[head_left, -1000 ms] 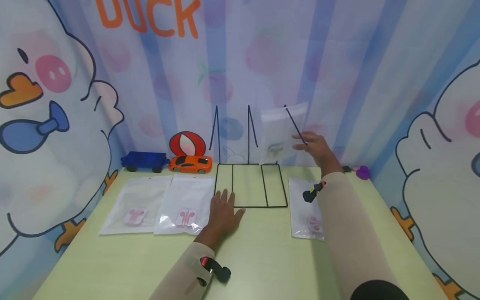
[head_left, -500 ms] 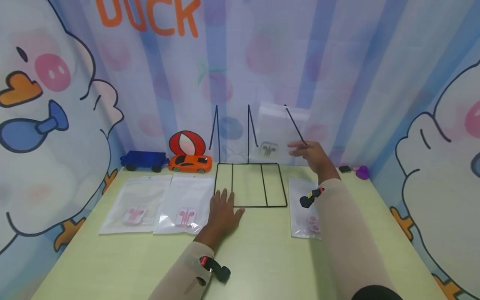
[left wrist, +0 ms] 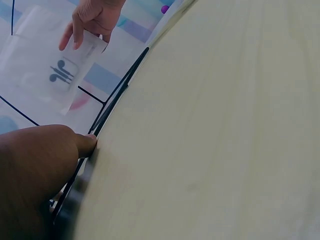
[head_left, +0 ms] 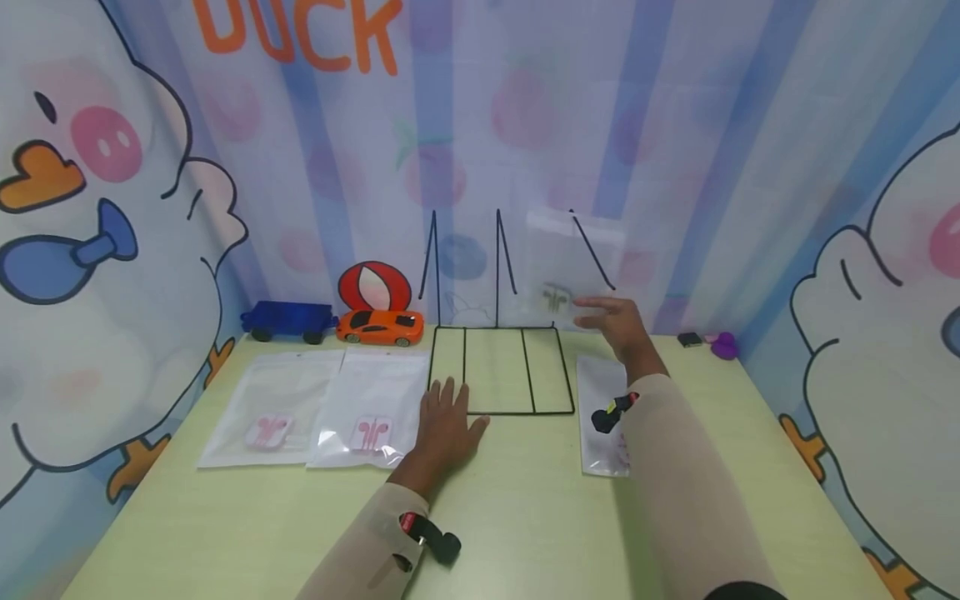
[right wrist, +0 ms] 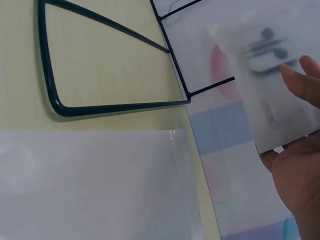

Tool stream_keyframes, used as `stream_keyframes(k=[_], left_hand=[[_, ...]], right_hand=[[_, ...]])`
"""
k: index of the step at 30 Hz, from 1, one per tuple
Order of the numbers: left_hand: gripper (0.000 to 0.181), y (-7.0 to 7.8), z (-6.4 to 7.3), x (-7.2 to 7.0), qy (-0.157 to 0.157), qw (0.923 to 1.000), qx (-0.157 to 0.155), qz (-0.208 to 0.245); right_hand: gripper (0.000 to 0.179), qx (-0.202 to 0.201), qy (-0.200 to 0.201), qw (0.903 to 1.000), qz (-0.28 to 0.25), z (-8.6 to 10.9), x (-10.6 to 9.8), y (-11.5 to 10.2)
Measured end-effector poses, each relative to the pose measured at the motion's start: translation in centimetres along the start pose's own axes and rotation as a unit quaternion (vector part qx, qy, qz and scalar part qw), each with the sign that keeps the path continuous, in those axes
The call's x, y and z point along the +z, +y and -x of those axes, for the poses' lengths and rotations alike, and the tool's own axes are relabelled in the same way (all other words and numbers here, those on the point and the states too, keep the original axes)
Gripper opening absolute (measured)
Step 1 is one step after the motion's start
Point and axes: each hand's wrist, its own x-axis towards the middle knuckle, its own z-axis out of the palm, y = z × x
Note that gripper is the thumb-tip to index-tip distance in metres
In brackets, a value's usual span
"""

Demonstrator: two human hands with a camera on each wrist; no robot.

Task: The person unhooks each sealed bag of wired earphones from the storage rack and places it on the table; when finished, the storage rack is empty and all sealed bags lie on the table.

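My left hand (head_left: pixel 444 429) lies with fingers spread over the front left corner of a black wire rack (head_left: pixel 521 413); in the left wrist view its thumb (left wrist: pixel 86 145) rests on the base wire. At the rack's right hook (head_left: pixel 592 250) hangs a clear zip bag (head_left: pixel 536 258) of white-cased earphones (head_left: pixel 557 297), the hook wire passing in front of it. My right hand (head_left: pixel 618 329) holds the bag's side edge, fingertips in front and the rest of the hand behind, as the right wrist view (right wrist: pixel 295 170) shows. The middle and left hooks (head_left: pixel 498 267) carry nothing.
Two bags with pink earphones (head_left: pixel 372 433) lie left of the rack, and another bag (head_left: pixel 600 417) lies right of it, partly under my right arm. Behind stand a blue toy wagon (head_left: pixel 288 322) and an orange toy car (head_left: pixel 381 328). A purple object (head_left: pixel 724 346) sits back right.
My right hand has moved down from beside the hook's tip to the bag's lower side edge. The bag has turned to face forward and shifted slightly right. The left hand stays put.
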Motion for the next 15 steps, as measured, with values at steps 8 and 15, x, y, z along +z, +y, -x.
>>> stream_keyframes(k=[8, 15], left_hand=[[0.076, -0.2, 0.0, 0.2, 0.001, 1.0000, 0.000, -0.003], [0.076, 0.1, 0.0, -0.2, -0.003, 1.0000, -0.001, 0.005]], right_hand=[[0.040, -0.016, 0.044, 0.9988, 0.018, 0.3, 0.0, 0.5], [0.040, -0.014, 0.043, 0.9983, 0.036, 1.0, -0.7, 0.5]])
